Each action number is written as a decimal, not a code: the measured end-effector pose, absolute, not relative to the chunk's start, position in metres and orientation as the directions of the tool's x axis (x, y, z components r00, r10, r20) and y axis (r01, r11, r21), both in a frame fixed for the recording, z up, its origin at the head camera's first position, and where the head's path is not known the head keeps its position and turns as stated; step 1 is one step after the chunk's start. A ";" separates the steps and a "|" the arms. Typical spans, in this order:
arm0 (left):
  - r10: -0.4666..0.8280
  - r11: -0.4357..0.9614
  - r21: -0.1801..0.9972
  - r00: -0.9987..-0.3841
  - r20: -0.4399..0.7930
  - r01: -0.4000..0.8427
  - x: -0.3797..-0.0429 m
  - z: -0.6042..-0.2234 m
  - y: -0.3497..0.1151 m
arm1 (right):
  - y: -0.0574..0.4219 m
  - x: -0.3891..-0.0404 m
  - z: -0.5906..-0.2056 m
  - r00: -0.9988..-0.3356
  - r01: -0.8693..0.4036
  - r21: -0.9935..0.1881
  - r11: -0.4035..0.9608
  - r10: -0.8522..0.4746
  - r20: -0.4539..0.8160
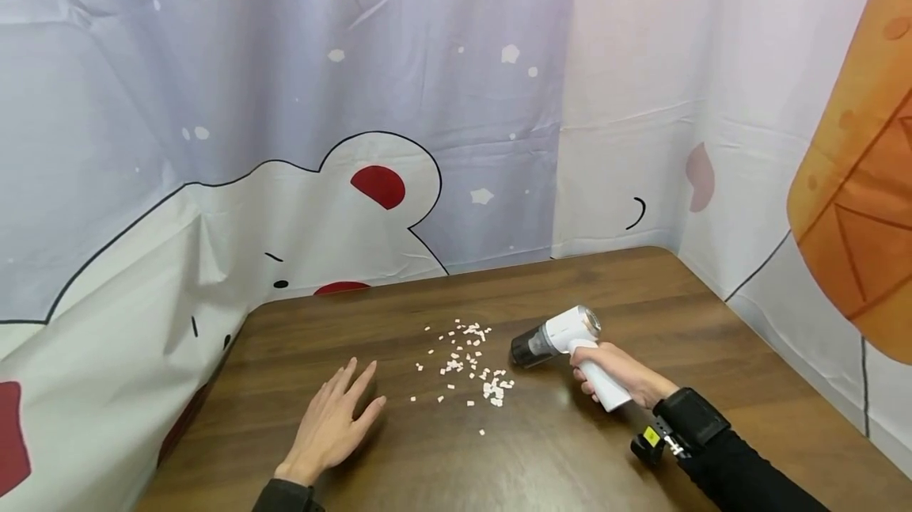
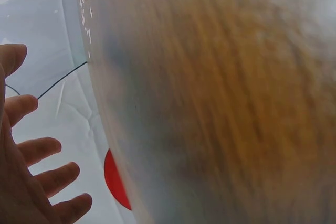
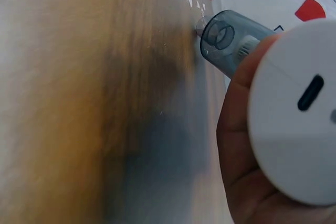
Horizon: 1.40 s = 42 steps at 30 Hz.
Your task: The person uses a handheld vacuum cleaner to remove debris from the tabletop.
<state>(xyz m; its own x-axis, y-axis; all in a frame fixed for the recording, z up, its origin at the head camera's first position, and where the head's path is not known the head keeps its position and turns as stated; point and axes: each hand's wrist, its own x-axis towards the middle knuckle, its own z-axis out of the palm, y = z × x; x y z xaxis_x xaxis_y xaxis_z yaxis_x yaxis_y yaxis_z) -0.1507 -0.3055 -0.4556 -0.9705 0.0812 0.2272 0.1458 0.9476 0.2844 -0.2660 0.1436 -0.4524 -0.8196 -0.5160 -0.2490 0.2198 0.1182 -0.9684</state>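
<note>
A white handheld vacuum (image 1: 570, 328) is gripped by the right hand (image 1: 620, 369), with the fingers curled round its handle (image 1: 602, 385). The body is held at a slant above the table (image 1: 399, 464), its long axis run from the far right down toward the near left, so that the dark clear front end (image 1: 530, 347) is aimed leftward. Whether the tabletop is touched by that front end cannot be told.

The white bits (image 1: 493, 389) are strewn between the two hands, in a loose band stretched from far to near. From the right hand's fingers they are found to the left, past the front end; the thickest clump is set just beside that end, a little nearer the person. The axis of the vacuum is thus laid across the band rather than along it.

By the left hand (image 1: 329, 421) nothing is held: its fingers are spread and nearly straight, palm down, left of the bits. The outermost strays are approached more closely by its thumb than by the right hand.
</note>
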 end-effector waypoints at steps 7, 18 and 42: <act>0.081 0.946 0.291 -0.973 0.217 0.144 -0.152 -0.455 -0.303 | 0.152 -0.249 -0.454 -0.807 0.232 -0.966 0.112 -0.533 -0.255; 0.083 0.943 0.297 -0.970 0.230 0.151 -0.152 -0.453 -0.298 | 0.143 -0.230 -0.456 -0.794 0.215 -0.971 0.107 -0.559 -0.238; 0.070 0.947 0.295 -0.979 0.190 0.125 -0.153 -0.453 -0.304 | 0.135 -0.218 -0.458 -0.781 0.234 -0.969 0.078 -0.579 -0.235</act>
<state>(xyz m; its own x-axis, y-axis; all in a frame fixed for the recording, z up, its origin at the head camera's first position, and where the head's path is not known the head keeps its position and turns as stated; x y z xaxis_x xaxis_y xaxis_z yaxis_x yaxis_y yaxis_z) -0.1526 -0.3036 -0.4527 -0.9793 0.0702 0.1896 0.1251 0.9472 0.2951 -0.2180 0.1354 -0.4583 -0.7809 -0.5787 -0.2351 0.2336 0.0784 -0.9692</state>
